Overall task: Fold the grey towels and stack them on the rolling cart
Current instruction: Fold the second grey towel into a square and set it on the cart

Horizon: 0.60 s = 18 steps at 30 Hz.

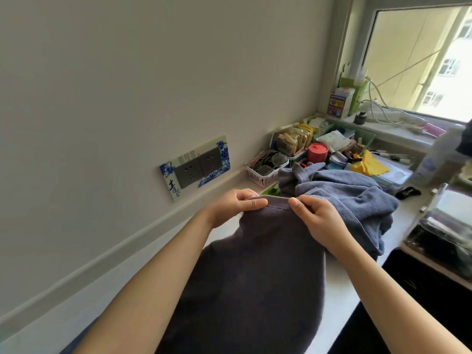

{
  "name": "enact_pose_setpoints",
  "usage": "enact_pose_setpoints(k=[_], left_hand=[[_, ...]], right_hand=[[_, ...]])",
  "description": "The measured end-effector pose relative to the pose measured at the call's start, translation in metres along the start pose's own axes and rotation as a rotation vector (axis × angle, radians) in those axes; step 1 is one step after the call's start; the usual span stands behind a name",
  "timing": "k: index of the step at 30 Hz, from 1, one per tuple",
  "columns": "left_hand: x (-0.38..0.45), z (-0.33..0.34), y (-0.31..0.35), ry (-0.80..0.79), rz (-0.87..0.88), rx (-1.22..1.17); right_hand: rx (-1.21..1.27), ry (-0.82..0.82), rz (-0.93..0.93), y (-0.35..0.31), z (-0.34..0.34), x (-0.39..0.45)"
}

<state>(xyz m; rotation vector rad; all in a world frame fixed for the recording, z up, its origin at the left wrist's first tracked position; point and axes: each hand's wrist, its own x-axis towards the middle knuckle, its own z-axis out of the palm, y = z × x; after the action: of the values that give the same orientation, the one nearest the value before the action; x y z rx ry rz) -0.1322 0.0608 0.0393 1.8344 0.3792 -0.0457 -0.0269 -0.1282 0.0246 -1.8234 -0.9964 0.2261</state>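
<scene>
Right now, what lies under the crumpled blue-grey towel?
The crumpled blue-grey towel rests on a white countertop, with a green item peeking out at its left edge; anything else beneath is covered.

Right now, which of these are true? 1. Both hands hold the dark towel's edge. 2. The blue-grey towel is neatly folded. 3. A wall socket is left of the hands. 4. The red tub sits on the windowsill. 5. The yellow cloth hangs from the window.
1. True: the left hand and right hand pinch the dark grey towel at its top edge.
2. False: the blue-grey towel lies crumpled.
3. True: the wall socket.
4. False: the red tub stands on the counter.
5. False: the yellow cloth lies among clutter.
</scene>
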Motion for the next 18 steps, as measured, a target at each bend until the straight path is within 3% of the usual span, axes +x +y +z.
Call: enact_pose_setpoints(k=[5,12,15,18], left_hand=[[0.004,-0.015,0.004,0.056,-0.067,-0.087],[0.029,-0.055,0.036,0.127,-0.038,0.42],[0.051,-0.061,0.057,0.194,0.023,0.428],[0.091,-0.048,0.075,0.239,0.091,0.455]], right_hand=[[-0.015,0.03,0.049,0.009,-0.014,-0.003],[-0.005,0.073,0.119,0.02,-0.044,0.008],[-0.056,0.066,0.173,0.022,-0.061,0.014],[-0.128,0.16,0.195,0.026,-0.081,0.026]])
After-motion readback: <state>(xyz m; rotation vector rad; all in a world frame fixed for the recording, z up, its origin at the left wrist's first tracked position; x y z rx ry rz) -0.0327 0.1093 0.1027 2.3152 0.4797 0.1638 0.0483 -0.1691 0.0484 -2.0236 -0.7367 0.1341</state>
